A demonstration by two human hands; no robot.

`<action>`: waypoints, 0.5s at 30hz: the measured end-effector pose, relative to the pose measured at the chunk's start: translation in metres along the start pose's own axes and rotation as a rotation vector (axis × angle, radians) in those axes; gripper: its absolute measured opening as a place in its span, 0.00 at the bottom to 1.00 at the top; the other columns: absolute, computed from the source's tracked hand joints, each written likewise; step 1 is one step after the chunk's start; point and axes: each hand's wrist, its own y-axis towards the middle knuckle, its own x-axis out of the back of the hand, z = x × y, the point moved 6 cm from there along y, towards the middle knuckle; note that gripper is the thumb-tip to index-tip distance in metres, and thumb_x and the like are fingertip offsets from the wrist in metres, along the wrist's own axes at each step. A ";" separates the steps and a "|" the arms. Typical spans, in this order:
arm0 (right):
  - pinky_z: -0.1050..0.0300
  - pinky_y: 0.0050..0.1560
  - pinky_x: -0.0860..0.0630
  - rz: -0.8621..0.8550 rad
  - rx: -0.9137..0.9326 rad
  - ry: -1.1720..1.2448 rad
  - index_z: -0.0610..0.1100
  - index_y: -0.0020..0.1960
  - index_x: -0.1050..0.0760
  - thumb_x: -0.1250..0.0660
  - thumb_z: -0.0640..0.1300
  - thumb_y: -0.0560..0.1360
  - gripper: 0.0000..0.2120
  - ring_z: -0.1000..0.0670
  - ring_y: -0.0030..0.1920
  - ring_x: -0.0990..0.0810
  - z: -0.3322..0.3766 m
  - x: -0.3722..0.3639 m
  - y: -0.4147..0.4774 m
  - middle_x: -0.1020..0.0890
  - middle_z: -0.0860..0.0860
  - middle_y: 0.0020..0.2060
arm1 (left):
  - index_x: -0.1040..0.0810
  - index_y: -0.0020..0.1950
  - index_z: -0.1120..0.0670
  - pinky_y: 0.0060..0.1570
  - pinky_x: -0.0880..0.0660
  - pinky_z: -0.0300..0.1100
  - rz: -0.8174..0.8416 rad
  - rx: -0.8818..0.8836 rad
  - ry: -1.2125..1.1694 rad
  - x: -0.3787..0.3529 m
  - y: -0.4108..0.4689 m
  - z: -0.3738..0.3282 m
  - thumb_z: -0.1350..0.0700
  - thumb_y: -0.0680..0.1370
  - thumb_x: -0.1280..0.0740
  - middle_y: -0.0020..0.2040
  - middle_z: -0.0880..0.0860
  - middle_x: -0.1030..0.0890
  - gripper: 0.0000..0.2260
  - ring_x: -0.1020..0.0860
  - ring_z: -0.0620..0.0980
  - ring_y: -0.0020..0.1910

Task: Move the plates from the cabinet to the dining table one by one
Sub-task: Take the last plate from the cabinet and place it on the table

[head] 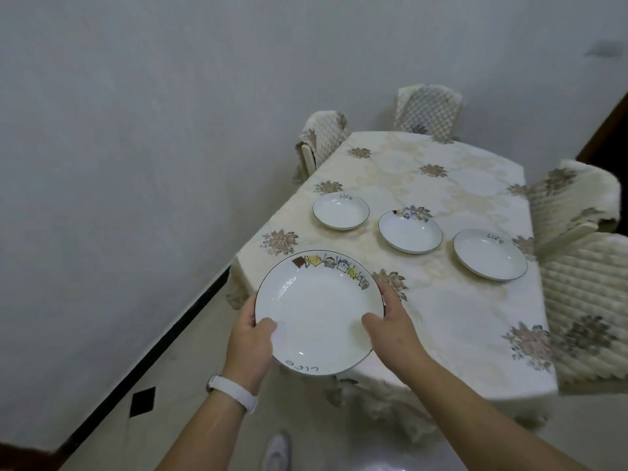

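I hold a large white plate (316,311) with cartoon figures on its far rim, above the near left corner of the dining table (452,311). My left hand (249,348) grips its left edge, thumb on the rim, and my right hand (390,329) grips its right edge. Three plates lie on the flowered cloth: a small plate (341,211) at the left, a cartoon-rimmed plate (410,231) in the middle, and a larger plate (490,254) at the right. The cabinet is out of view.
Quilted covered chairs stand around the table: one at the far left (323,137), one at the far end (429,112), two on the right (584,300). A grey wall (136,164) with a dark baseboard runs along the left. My shoe (278,452) shows on the floor.
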 end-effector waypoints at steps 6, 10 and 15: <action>0.61 0.44 0.23 -0.126 -0.068 -0.077 0.56 0.66 0.32 0.40 0.35 0.72 0.26 0.70 0.46 0.25 0.028 -0.036 0.067 0.25 0.66 0.53 | 0.21 0.55 0.37 0.42 0.24 0.39 0.140 0.053 0.038 0.006 0.106 -0.017 0.70 0.75 0.42 0.50 0.41 0.16 0.27 0.19 0.44 0.50; 0.52 0.46 0.20 -0.207 -0.108 -0.106 0.56 0.66 0.32 0.40 0.36 0.71 0.26 0.59 0.47 0.22 0.040 -0.055 0.103 0.23 0.62 0.51 | 0.22 0.55 0.37 0.41 0.23 0.44 0.232 0.078 0.063 0.006 0.170 -0.016 0.70 0.75 0.42 0.51 0.42 0.16 0.27 0.19 0.48 0.51; 0.57 0.41 0.21 -0.282 -0.166 -0.099 0.56 0.68 0.34 0.40 0.37 0.72 0.27 0.58 0.45 0.21 0.036 -0.060 0.127 0.23 0.60 0.53 | 0.23 0.59 0.38 0.49 0.21 0.48 0.346 0.075 0.114 -0.012 0.218 -0.010 0.69 0.74 0.42 0.54 0.42 0.17 0.28 0.19 0.47 0.54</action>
